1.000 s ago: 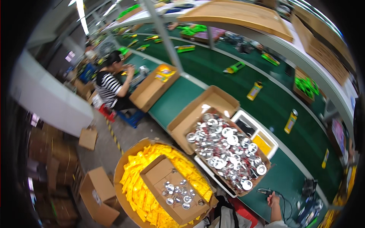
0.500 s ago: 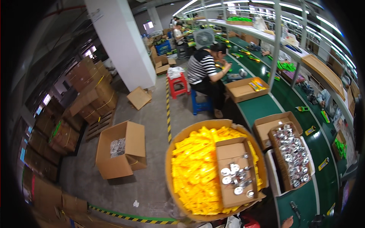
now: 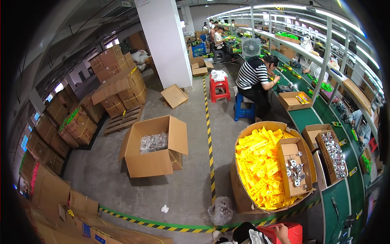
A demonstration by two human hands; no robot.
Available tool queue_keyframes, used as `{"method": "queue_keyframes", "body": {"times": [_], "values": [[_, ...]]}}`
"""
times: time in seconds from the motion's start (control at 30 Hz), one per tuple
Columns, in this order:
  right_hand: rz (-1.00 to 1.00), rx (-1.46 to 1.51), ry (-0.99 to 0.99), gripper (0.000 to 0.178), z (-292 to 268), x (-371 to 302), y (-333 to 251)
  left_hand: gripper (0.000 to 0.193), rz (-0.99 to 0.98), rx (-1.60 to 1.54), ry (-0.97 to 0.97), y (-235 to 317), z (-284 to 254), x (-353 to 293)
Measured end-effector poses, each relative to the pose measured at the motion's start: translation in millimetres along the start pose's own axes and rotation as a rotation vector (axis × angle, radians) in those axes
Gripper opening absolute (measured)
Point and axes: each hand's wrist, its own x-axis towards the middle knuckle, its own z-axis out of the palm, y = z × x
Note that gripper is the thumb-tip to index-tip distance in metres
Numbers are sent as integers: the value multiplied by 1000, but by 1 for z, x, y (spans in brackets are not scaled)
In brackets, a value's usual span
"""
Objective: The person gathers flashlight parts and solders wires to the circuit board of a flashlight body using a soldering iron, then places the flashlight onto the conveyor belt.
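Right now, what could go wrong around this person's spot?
The cardboard tray of silver parts sits on loose yellow pieces, so it may tilt and spill. The crumpled clear plastic bag on the floor by the striped tape could make someone slip. The visible hand is close to the red plastic object and might bump it.

In the bin [image 3: 239, 193] lie plastic parts [image 3: 258, 162], and on them, at the bin's right side, sits a tray [image 3: 288, 148] holding metal parts [image 3: 297, 182]. Right of the bin runs the surface [image 3: 341, 193], carrying a box [image 3: 326, 164] with more metal parts. Left of the bin, past the floor tape [image 3: 210, 162], a carton [image 3: 148, 164] stands on the floor [image 3: 183, 195]. Behind the bin, a co-worker [image 3: 252, 77] sits on a stool [image 3: 245, 110]. Before it are a plastic bag [image 3: 220, 210], leftward, and the right hand [image 3: 281, 232].
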Motion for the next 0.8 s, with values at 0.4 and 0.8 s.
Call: {"method": "queue_keyframes", "body": {"times": [0.4,0.8], "values": [[491,-267,-357,30,52,-64,73,24,-239,-26,-185,77,10,29],[932,-347,-349,33,172,59,-85,25,65,-212,-1172,379,177,164]]}}
